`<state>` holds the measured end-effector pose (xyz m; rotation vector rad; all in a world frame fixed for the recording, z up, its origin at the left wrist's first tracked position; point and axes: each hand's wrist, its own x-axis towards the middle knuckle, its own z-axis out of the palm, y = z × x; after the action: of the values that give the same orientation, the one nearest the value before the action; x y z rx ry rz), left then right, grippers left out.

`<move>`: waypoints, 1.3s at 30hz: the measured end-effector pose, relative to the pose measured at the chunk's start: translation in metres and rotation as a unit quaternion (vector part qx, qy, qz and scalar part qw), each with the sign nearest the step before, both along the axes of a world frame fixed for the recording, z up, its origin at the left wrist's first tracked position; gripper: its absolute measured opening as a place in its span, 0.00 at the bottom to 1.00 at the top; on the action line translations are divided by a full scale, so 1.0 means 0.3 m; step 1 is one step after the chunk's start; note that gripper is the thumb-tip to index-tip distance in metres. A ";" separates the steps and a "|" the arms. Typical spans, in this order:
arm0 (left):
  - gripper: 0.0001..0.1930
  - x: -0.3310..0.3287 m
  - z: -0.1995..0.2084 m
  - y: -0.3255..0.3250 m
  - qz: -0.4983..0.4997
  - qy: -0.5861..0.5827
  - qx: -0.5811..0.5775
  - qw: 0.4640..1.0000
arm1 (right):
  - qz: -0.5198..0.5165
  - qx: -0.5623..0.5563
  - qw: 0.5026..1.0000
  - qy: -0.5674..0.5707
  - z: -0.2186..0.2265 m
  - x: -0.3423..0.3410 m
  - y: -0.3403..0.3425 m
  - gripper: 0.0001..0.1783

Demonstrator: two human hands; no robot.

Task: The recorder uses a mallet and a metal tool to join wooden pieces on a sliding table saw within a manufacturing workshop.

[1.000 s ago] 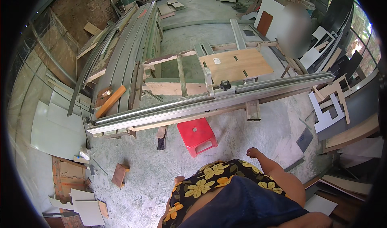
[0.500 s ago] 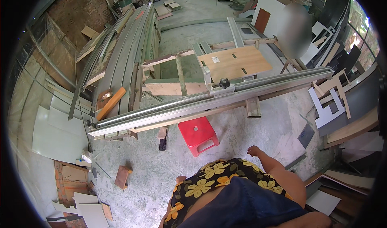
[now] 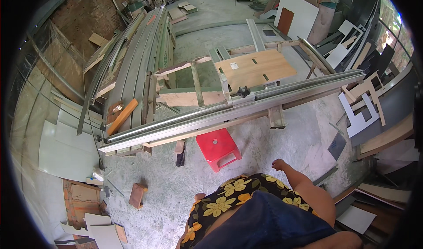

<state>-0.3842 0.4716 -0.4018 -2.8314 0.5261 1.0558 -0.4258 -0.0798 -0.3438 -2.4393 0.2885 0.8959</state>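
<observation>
Neither my left hand nor my right hand shows; a bare piece of what looks like my right arm (image 3: 346, 239) is at the lower edge. Below me are my blue top (image 3: 264, 222), flowered shorts (image 3: 220, 205) and a bare right foot (image 3: 278, 164), stretched forward. Just ahead stands a red plastic stool (image 3: 216, 145). Beyond it a long aluminium fence (image 3: 198, 125) runs across a frame, with a black knob (image 3: 243, 91) on its clamp. A plywood panel (image 3: 251, 70) with slots lies flat behind the fence. My hands touch nothing that I can see.
A long metal machine table (image 3: 134, 86) extends away at left, with an orange bar (image 3: 122, 117) on its near end. On the floor lie a wooden block (image 3: 138, 195) and a dark strip-like piece (image 3: 180, 154). White cut-out boards (image 3: 359, 112) and offcuts crowd the right.
The view has shifted slightly, so the machine's left end and the floor items sit a little lower and further right. A blurred patch at upper right is gone. No hand appears in either frame.
</observation>
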 end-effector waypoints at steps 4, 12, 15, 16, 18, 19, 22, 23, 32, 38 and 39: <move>0.17 0.005 0.006 -0.016 -0.083 -0.190 -0.152 0.966 | 0.040 -0.019 0.999 -0.023 0.005 -0.009 -0.010 0.23; 0.12 -0.018 0.024 -0.025 -0.068 0.005 -0.009 0.998 | 0.021 0.000 1.000 0.003 -0.058 0.014 -0.006 0.22; 0.10 -0.015 0.023 -0.060 0.123 0.014 0.137 0.983 | 0.053 -0.017 0.998 0.001 -0.066 0.024 -0.006 0.22; 0.10 -0.009 0.024 -0.059 0.122 0.019 0.136 0.983 | 0.052 -0.017 0.998 0.000 -0.063 0.022 -0.013 0.22; 0.10 -0.003 0.005 -0.057 0.117 0.032 0.134 0.983 | 0.040 -0.002 0.999 -0.020 -0.060 0.013 -0.023 0.22; 0.10 -0.002 -0.012 -0.056 0.114 0.039 0.134 0.984 | 0.037 -0.001 0.999 -0.018 -0.063 0.009 -0.025 0.22; 0.11 -0.021 -0.033 -0.024 0.120 0.059 0.135 0.982 | 0.034 -0.005 0.999 0.006 -0.067 0.047 -0.008 0.22; 0.11 -0.030 -0.028 -0.010 0.124 0.065 0.135 0.981 | 0.060 -0.010 0.998 -0.002 -0.066 0.068 0.003 0.22; 0.13 -0.034 -0.026 -0.051 0.122 0.072 0.170 0.975 | 0.069 -0.015 0.997 -0.009 -0.102 0.049 -0.024 0.21; 0.12 -0.043 -0.036 -0.052 0.069 0.097 0.159 0.980 | 0.063 -0.014 0.998 0.010 -0.110 0.067 -0.036 0.23; 0.12 -0.049 -0.028 -0.055 0.069 0.099 0.159 0.980 | 0.047 -0.016 0.999 -0.001 -0.113 0.063 -0.036 0.24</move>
<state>-0.3989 0.4550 -0.4103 -2.5270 0.1525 1.3208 -0.4069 -0.0905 -0.3776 -2.5005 0.1896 0.9342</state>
